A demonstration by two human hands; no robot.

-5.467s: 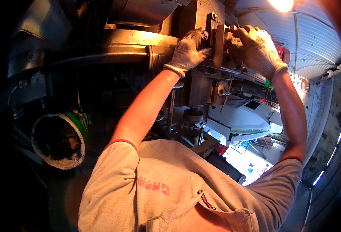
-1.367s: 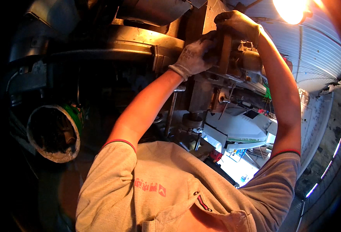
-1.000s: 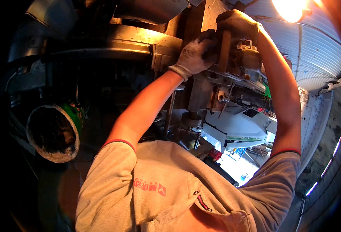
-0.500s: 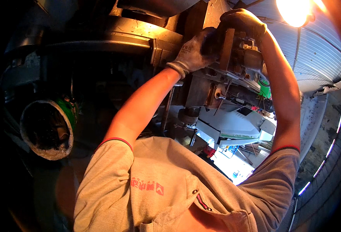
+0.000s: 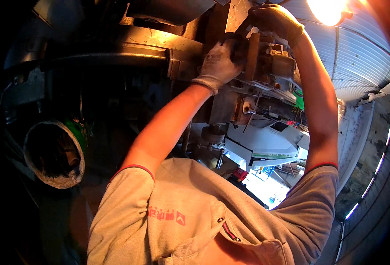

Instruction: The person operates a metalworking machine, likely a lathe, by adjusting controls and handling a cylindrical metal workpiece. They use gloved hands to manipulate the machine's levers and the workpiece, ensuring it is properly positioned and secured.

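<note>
Plate [image 5: 252, 56], upright, seemingly mid-handling — finished and remaining work not distinguishable
Left hand [image 5: 222, 60] just beside plate's left side; right hand [image 5: 277, 20] arched over top end — fingers partly hidden, cannot tell whether either grips it
Block [image 5: 283, 66] just right of plate; lit lamp [image 5: 329, 9] upper right

Heavy metal machinery [image 5: 148, 39] and corrugated sheeting [image 5: 365, 51] show a workshop.

The head camera is the left unit of a head-worn fisheye pair. It faces down: the shirt [image 5: 173, 229] is close, across the lower edge; the left hand [image 5: 221, 62] and right hand [image 5: 276, 21] lie farther out, toward the upper edge. Straight edges bend near the rim.
</note>
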